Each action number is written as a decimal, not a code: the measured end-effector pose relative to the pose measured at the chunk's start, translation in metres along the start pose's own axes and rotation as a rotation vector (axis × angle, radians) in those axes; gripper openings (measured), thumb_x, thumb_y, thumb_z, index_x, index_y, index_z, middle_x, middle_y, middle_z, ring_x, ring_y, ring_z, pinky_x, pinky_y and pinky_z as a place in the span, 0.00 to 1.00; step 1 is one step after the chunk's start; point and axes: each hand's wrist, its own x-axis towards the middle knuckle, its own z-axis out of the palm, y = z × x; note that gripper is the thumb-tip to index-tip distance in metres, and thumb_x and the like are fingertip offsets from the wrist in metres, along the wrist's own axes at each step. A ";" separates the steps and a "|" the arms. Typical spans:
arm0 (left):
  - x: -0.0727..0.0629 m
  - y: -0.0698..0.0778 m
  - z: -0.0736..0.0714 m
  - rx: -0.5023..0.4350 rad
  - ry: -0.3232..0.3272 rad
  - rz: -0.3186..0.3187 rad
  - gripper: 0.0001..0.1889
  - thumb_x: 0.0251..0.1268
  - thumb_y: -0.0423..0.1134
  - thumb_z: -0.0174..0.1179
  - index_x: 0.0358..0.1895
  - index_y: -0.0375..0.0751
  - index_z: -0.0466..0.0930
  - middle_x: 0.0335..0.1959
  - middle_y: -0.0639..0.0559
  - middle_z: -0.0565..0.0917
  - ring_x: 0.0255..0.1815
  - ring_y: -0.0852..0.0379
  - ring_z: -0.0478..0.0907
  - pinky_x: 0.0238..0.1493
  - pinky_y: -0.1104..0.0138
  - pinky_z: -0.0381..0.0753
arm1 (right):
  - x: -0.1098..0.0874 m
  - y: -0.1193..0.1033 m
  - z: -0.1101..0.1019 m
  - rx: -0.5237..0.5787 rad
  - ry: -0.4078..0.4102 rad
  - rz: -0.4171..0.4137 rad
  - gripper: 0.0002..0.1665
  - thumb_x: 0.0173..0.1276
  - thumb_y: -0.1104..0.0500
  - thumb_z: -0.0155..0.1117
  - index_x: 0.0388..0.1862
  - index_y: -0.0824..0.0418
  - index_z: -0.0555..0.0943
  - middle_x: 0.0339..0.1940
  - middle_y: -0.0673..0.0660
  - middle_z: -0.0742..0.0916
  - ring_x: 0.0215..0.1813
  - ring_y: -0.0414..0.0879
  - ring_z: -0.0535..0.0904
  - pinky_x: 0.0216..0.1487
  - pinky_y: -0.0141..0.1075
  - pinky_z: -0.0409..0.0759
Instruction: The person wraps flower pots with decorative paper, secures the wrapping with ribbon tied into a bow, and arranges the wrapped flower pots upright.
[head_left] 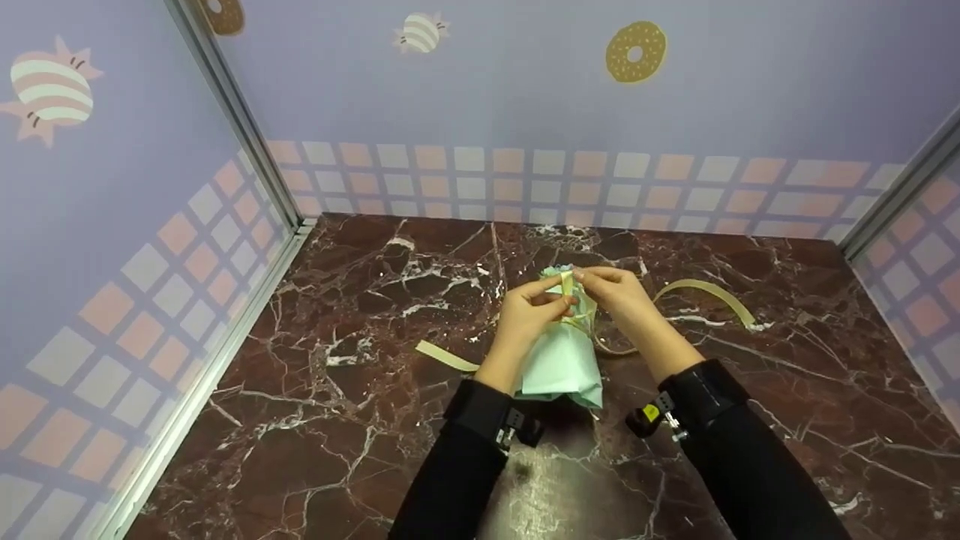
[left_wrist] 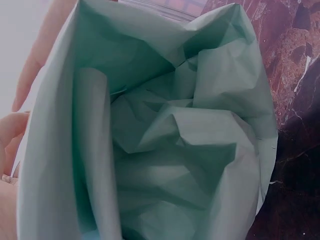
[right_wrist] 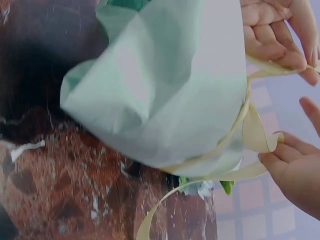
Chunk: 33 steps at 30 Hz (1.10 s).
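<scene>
A bundle wrapped in mint-green paper [head_left: 562,360] lies on the table, its broad folded end towards me. Inside that end, crumpled paper folds [left_wrist: 170,170] fill the left wrist view. A yellow ribbon [right_wrist: 235,127] circles the narrow part of the wrap. Above it, my left hand [head_left: 529,307] pinches an upright piece of the ribbon between thumb and fingers. On the other side, my right hand [head_left: 619,292] pinches ribbon with its fingertips, close against the left fingers. White petals and a green leaf [right_wrist: 227,187] show past the wrap in the right wrist view.
One ribbon tail [head_left: 446,355] reaches out to the left of the bundle, and a longer tail [head_left: 709,286] curves across the table on the right. The dark red marble table [head_left: 337,435] ends at patterned walls [head_left: 487,90] behind and at both sides.
</scene>
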 end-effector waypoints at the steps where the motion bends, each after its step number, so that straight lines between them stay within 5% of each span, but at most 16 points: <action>1: 0.000 0.000 0.000 0.009 -0.004 0.008 0.21 0.59 0.21 0.63 0.57 0.29 0.78 0.34 0.38 0.87 0.28 0.55 0.85 0.37 0.65 0.85 | 0.000 0.000 0.001 -0.011 0.005 -0.012 0.26 0.71 0.55 0.62 0.58 0.74 0.77 0.67 0.67 0.74 0.71 0.57 0.65 0.72 0.47 0.60; 8: 0.002 0.003 0.001 0.012 -0.020 0.027 0.21 0.57 0.20 0.63 0.56 0.28 0.78 0.35 0.34 0.86 0.28 0.53 0.85 0.38 0.63 0.86 | -0.001 0.002 0.008 0.048 0.022 -0.107 0.04 0.63 0.67 0.67 0.35 0.64 0.88 0.52 0.62 0.85 0.60 0.53 0.75 0.68 0.47 0.65; 16: 0.000 0.003 -0.007 -0.042 -0.026 -0.104 0.18 0.59 0.25 0.65 0.54 0.33 0.82 0.37 0.38 0.87 0.29 0.53 0.86 0.39 0.61 0.86 | -0.004 0.000 0.004 0.056 0.020 -0.089 0.10 0.63 0.68 0.68 0.24 0.56 0.87 0.59 0.66 0.81 0.64 0.57 0.75 0.70 0.47 0.63; 22: 0.003 0.005 -0.016 0.042 0.053 -0.019 0.09 0.61 0.25 0.63 0.44 0.30 0.85 0.36 0.39 0.87 0.27 0.55 0.84 0.36 0.64 0.85 | -0.008 0.000 0.002 0.084 0.028 -0.127 0.04 0.62 0.68 0.68 0.28 0.66 0.86 0.59 0.71 0.79 0.62 0.56 0.77 0.65 0.43 0.70; 25: 0.008 0.004 -0.018 0.138 0.054 0.021 0.09 0.60 0.23 0.63 0.44 0.30 0.84 0.37 0.40 0.86 0.31 0.53 0.84 0.40 0.63 0.84 | -0.009 0.001 0.003 0.072 0.041 -0.111 0.05 0.62 0.67 0.69 0.26 0.63 0.86 0.57 0.70 0.81 0.59 0.54 0.78 0.61 0.40 0.73; 29: 0.016 0.002 -0.018 0.302 -0.025 0.042 0.16 0.61 0.23 0.62 0.52 0.37 0.83 0.45 0.46 0.85 0.44 0.54 0.82 0.49 0.65 0.81 | -0.010 0.002 0.006 0.074 0.040 -0.112 0.06 0.62 0.67 0.69 0.25 0.61 0.86 0.50 0.65 0.85 0.56 0.51 0.79 0.56 0.38 0.75; 33: 0.020 0.001 -0.017 0.364 -0.176 0.048 0.28 0.62 0.22 0.59 0.65 0.48 0.75 0.57 0.54 0.81 0.55 0.58 0.77 0.56 0.65 0.76 | -0.012 0.003 0.009 0.133 0.006 -0.132 0.05 0.63 0.68 0.68 0.27 0.66 0.85 0.43 0.63 0.87 0.53 0.54 0.81 0.54 0.38 0.78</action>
